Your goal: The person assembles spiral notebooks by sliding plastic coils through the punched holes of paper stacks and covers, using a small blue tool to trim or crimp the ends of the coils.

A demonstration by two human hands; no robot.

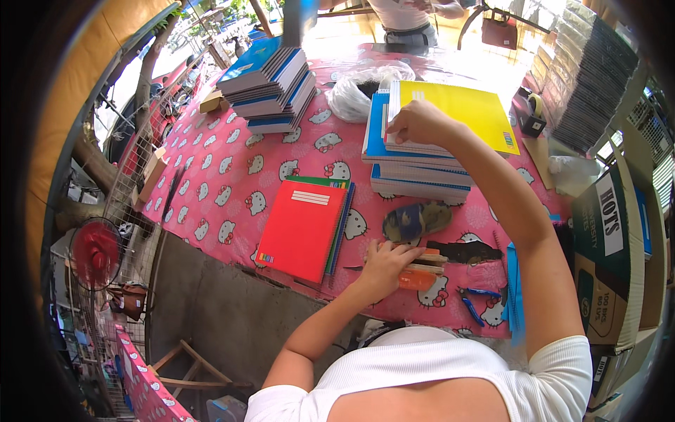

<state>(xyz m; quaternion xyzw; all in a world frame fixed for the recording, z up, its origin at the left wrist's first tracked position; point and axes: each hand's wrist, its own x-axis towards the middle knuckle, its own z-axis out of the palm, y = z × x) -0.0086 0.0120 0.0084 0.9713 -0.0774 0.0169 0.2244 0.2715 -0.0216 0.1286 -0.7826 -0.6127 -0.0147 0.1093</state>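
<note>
My right hand (427,124) is closed at the near left edge of a yellow spiral notebook (471,105), with its fingers curled at the wire side. This notebook lies on top of a stack of blue-covered notebooks (415,177). My left hand (387,267) rests on the table with its fingers apart, beside some wooden pieces (434,260) and an orange object (417,280). Just beyond it lies a camouflage-patterned pouch (416,221). To the left of my left hand is a small pile of notebooks with a red notebook (299,228) on top.
A taller stack of blue notebooks (271,81) stands at the far left of the pink table (211,200). Blue-handled pliers (474,306) lie near the front edge. Cardboard boxes (612,246) stand at right; a clear plastic bag (369,88) and another person (408,21) are beyond.
</note>
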